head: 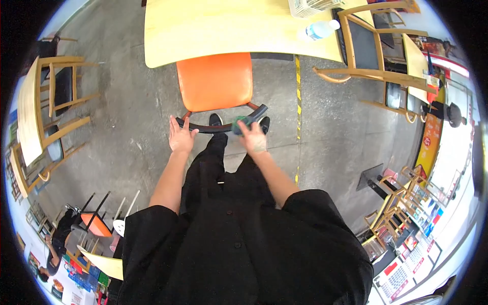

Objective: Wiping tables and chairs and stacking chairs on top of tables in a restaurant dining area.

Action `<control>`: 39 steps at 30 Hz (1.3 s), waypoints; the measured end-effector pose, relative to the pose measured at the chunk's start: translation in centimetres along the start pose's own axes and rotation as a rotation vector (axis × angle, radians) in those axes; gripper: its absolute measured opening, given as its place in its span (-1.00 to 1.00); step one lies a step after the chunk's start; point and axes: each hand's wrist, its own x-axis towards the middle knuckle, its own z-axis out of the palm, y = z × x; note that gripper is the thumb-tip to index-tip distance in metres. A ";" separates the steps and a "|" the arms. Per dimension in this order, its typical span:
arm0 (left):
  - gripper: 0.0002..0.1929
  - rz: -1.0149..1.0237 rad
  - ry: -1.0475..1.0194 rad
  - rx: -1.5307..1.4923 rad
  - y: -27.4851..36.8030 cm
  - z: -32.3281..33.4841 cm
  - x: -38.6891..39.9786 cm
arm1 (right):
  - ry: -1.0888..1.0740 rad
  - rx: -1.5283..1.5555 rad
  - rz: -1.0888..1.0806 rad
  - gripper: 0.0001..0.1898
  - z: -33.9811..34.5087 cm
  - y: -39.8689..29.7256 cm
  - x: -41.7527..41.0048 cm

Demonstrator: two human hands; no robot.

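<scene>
A chair with an orange padded seat (215,82) stands in front of me, its seat partly under a pale yellow table (228,30). My left hand (182,136) is spread at the left end of the chair's curved black backrest rail (207,129), the thumb apart from the fingers. My right hand (251,136) is on a green scouring pad or cloth (241,125), blurred, over the right part of the same rail. How firmly the fingers close around it is hidden. My shoes are on the floor beyond the rail.
A plastic bottle (322,29) and a clear container (310,7) are on the table. Wooden chairs with dark seats (364,44) stand at the right, and more tables (30,110) and chairs at the left. Other people (450,113) are farther off.
</scene>
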 end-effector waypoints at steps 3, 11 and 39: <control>-0.22 -0.040 -0.084 -0.038 1.5 -1.3 0.4 | 0.126 -0.126 0.132 -0.27 -2.2 6.8 1.8; -0.23 -0.102 -0.051 -0.145 1.0 -1.4 -0.4 | 0.151 0.086 0.324 -0.25 -1.3 5.0 3.2; -0.82 -0.928 -0.083 -2.107 3.7 8.1 4.3 | 0.135 0.182 0.665 -0.43 -4.3 12.3 -1.6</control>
